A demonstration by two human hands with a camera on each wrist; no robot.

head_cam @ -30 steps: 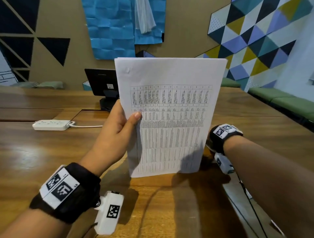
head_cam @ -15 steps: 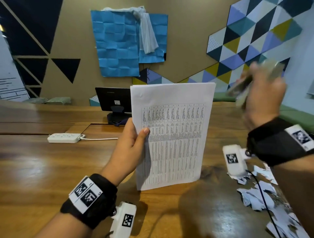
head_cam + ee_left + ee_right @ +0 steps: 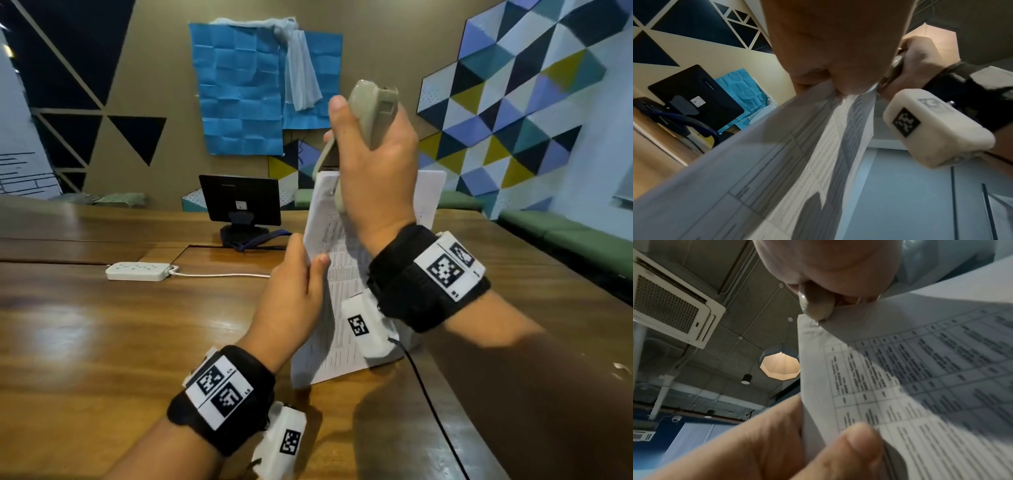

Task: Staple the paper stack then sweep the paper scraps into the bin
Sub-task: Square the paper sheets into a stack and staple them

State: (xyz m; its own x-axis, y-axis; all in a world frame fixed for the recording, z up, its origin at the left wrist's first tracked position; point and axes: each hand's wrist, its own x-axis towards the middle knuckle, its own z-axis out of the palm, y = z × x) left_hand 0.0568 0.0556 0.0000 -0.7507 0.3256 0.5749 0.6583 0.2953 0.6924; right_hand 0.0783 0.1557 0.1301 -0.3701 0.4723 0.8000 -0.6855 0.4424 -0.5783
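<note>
A white paper stack (image 3: 342, 284) printed with a table stands upright on the wooden table (image 3: 102, 342). My left hand (image 3: 298, 291) pinches its left edge, thumb on the front. My right hand (image 3: 373, 164) grips a beige stapler (image 3: 373, 113) above the stack, and the stapler's nose sits at the stack's top left corner. In the right wrist view the stapler's tip (image 3: 816, 308) touches the corner of the paper stack (image 3: 920, 386), with my left hand's thumb (image 3: 855, 447) lower down. The left wrist view looks up along the paper stack (image 3: 797, 162). No scraps or bin are in view.
A white power strip (image 3: 138, 271) with its cord lies on the table to the left. A black monitor (image 3: 239, 200) on a stand is behind the paper. Green benches (image 3: 565, 236) run along the right wall.
My right hand came up from behind the paper on the right with the stapler and brought it over to the stack's top left corner. The left hand kept holding the stack.
</note>
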